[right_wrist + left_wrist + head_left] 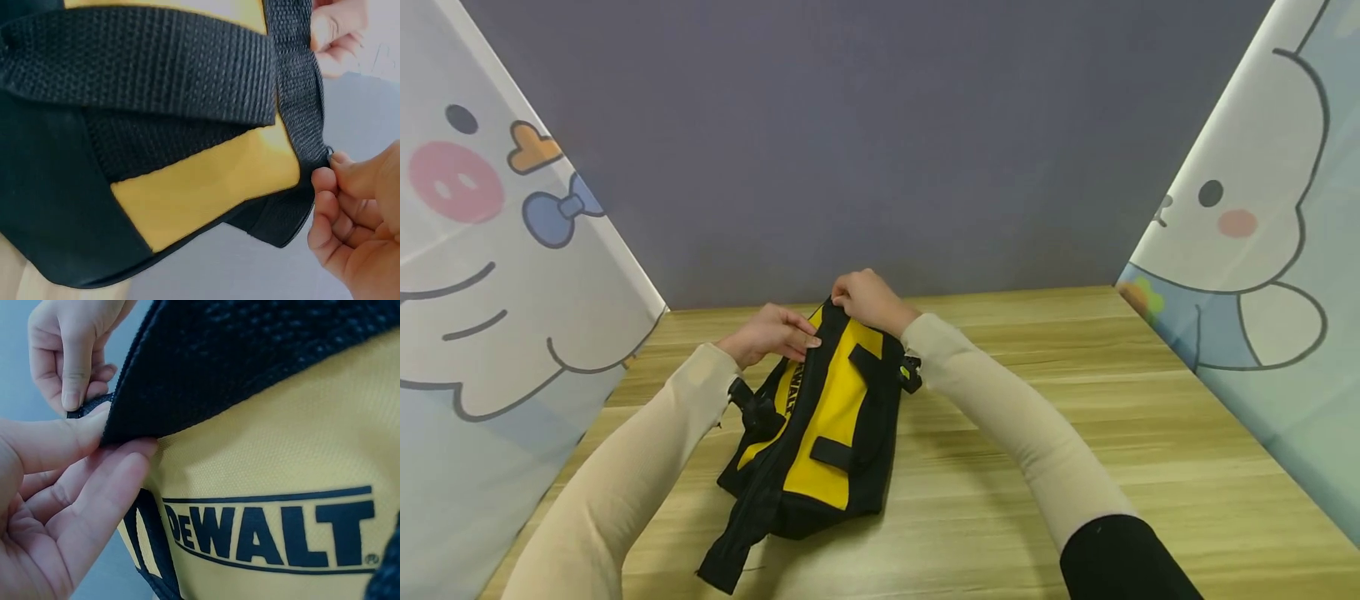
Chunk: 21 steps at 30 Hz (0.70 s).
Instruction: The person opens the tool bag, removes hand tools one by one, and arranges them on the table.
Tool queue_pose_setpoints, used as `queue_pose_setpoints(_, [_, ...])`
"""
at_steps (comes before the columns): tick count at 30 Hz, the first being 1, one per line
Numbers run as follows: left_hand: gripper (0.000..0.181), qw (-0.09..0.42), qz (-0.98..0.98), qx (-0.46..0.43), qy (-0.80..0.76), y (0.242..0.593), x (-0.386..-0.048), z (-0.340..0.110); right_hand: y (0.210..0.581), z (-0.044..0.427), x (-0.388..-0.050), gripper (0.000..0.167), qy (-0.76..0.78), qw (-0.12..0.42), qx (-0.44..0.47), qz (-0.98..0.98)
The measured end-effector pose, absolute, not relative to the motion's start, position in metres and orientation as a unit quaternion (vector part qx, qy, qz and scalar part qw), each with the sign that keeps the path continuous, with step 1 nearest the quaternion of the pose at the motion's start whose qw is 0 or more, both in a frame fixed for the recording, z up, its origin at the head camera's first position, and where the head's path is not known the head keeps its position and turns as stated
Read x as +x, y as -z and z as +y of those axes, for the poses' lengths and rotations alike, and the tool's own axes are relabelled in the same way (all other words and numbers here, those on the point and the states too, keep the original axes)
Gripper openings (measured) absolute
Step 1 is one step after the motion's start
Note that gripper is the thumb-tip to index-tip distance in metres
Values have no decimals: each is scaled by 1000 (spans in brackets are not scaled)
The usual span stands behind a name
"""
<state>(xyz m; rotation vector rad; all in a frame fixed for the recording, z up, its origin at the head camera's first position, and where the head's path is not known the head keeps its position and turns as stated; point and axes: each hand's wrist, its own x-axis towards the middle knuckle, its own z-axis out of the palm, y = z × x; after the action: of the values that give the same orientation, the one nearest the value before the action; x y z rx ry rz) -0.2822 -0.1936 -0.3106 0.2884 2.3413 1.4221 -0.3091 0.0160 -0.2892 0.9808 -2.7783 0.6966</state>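
1. Bag sits on the table, a little left of the middle. It is yellow and black and slants from near left to far right.
2. A black band runs along its top. The near end of it, a loose tail, hangs out over the table.
3. The left hand is on the bag's far left side. Its thumb and fingers pinch the edge of the band.
4. The right hand is at the far end. Its thumb and finger pinch the tip of the band, just beside the left hand.
5. A black handle lies over the bag's right side and covers some yellow.
6. Big black letters are on the left side. From above, the left camera blocks part of that side.
7. The right camera is by the bag's right edge.
8. A gray wall stands at the far side. Cartoon cloths hang left and right.
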Motion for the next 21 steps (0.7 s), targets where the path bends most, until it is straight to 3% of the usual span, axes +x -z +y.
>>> queue_pose_setpoints(21, [33,210,828,106,-508,310,-279,-196,301,22,-285,15,-322,-1,359,-876])
